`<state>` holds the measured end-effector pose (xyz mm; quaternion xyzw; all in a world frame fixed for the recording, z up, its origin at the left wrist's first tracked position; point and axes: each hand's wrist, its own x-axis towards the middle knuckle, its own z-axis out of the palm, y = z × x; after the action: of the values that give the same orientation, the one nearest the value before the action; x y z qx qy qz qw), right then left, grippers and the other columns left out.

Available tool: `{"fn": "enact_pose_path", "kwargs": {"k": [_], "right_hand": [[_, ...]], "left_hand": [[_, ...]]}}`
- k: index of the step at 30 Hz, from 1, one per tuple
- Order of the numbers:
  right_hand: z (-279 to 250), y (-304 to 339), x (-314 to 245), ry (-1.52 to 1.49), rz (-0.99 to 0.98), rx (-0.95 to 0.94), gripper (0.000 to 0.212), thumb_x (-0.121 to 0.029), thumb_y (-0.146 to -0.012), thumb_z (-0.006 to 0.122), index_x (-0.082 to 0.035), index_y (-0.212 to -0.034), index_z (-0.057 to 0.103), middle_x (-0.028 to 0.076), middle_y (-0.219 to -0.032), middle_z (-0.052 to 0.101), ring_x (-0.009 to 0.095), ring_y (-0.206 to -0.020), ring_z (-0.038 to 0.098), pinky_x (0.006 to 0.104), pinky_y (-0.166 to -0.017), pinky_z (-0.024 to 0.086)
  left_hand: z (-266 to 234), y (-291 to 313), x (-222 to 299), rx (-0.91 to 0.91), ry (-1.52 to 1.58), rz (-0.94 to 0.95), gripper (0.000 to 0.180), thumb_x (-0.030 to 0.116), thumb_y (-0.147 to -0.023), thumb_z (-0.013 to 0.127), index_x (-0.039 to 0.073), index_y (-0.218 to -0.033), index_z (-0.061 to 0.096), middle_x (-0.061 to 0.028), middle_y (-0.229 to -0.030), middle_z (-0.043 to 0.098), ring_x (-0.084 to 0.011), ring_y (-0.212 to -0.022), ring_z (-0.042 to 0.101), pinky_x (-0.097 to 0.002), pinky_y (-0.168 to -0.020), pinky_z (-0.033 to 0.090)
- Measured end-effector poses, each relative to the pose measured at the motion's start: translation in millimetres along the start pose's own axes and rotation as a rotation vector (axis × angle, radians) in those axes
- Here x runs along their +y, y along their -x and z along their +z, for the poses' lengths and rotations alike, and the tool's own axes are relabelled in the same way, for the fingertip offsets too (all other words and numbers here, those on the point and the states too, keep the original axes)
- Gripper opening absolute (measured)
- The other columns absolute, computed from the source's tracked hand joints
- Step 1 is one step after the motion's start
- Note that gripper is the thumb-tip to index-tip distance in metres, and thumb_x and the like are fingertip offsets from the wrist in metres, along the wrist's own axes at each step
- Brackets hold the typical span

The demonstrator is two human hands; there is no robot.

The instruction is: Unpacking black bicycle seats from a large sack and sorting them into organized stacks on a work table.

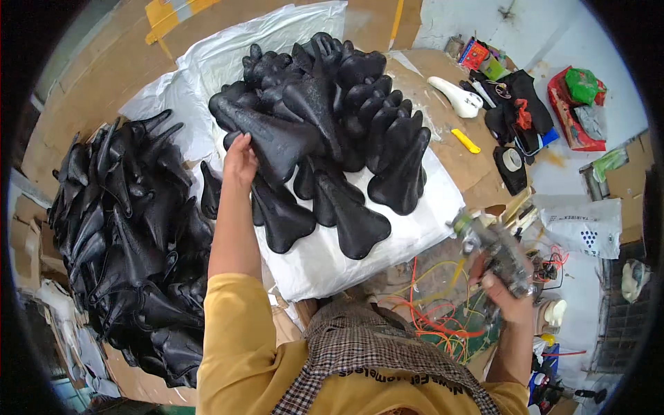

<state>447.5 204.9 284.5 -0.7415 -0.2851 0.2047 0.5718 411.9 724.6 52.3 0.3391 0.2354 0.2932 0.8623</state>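
Observation:
My left hand (240,160) is closed at the edge of a black bicycle saddle (280,142), its fingertips pressed together there. That saddle lies tilted over a heap of similar black saddles (353,221) on a white sheet (429,197). Out to the right, my right hand (508,297) is wrapped round a grey metal hand tool (508,259). Motion blurs this tool, so its exact kind cannot be made out. A larger pile of black saddle covers or saddles (131,235) is at my left.
A white saddle (456,97) and a yellow utility knife (465,141) lie on the brown board at the back right. Beyond are a black bag (519,104) and a red bag (577,114). Orange and yellow hoses (443,332) tangle below the table's right front edge.

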Motion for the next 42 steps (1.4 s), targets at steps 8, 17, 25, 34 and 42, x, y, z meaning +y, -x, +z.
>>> {"fn": "enact_pose_path", "kwargs": {"k": [8, 17, 25, 34, 42], "right_hand": [[3.6, 19.3, 30.2, -0.065, 0.156, -0.031, 0.066, -0.012, -0.075, 0.070, 0.003, -0.129, 0.037, 0.008, -0.094, 0.060, 0.013, -0.080, 0.058, 0.0276, -0.073, 0.047], [27.3, 2.8, 55.1, -0.017, 0.214, -0.121, 0.066, -0.016, -0.077, 0.070, 0.003, -0.130, 0.036, 0.009, -0.092, 0.059, 0.014, -0.079, 0.057, 0.0279, -0.071, 0.048], [42.4, -20.6, 46.5, -0.001, 0.186, -0.253, 0.065, -0.014, -0.076, 0.069, 0.002, -0.130, 0.035, 0.010, -0.091, 0.058, 0.014, -0.082, 0.058, 0.0288, -0.070, 0.050], [49.4, -11.4, 40.2, 0.024, 0.257, -0.164, 0.067, -0.019, -0.075, 0.070, 0.001, -0.130, 0.036, 0.008, -0.091, 0.058, 0.015, -0.081, 0.056, 0.0297, -0.073, 0.046], [62.1, -3.0, 33.6, 0.229, 0.352, -0.156, 0.070, -0.016, -0.070, 0.073, 0.003, -0.128, 0.039, 0.010, -0.106, 0.057, 0.017, -0.097, 0.052, 0.0302, -0.087, 0.040]], "left_hand": [[79.8, -91.2, -34.6, 0.355, 0.031, -0.230, 0.029, 0.014, -0.081, 0.062, 0.006, -0.106, 0.052, -0.0088, -0.103, 0.052, -0.0226, -0.091, 0.051, -0.0366, -0.079, 0.042], [117.2, -74.0, -38.2, -0.036, 0.016, 0.096, 0.021, 0.005, -0.075, 0.065, 0.010, -0.092, 0.054, -0.0022, -0.083, 0.058, -0.0150, -0.061, 0.049, -0.0301, -0.063, 0.041], [-2.0, 16.2, 263.4, 0.139, -0.119, 1.068, 0.025, 0.027, -0.084, 0.058, 0.004, -0.093, 0.054, -0.0083, -0.085, 0.058, -0.0263, -0.086, 0.055, -0.0327, -0.075, 0.048], [-143.6, -37.2, 18.0, 0.814, -0.438, 0.396, 0.029, 0.026, -0.067, 0.073, 0.001, -0.078, 0.064, -0.0085, -0.078, 0.062, -0.0182, -0.071, 0.055, -0.0320, -0.068, 0.044], [-193.2, -42.3, -35.9, 0.892, -1.362, -0.087, 0.061, 0.047, -0.071, 0.061, -0.002, -0.106, 0.058, -0.0237, -0.106, 0.059, -0.0344, -0.100, 0.057, -0.0411, -0.087, 0.044]]}}
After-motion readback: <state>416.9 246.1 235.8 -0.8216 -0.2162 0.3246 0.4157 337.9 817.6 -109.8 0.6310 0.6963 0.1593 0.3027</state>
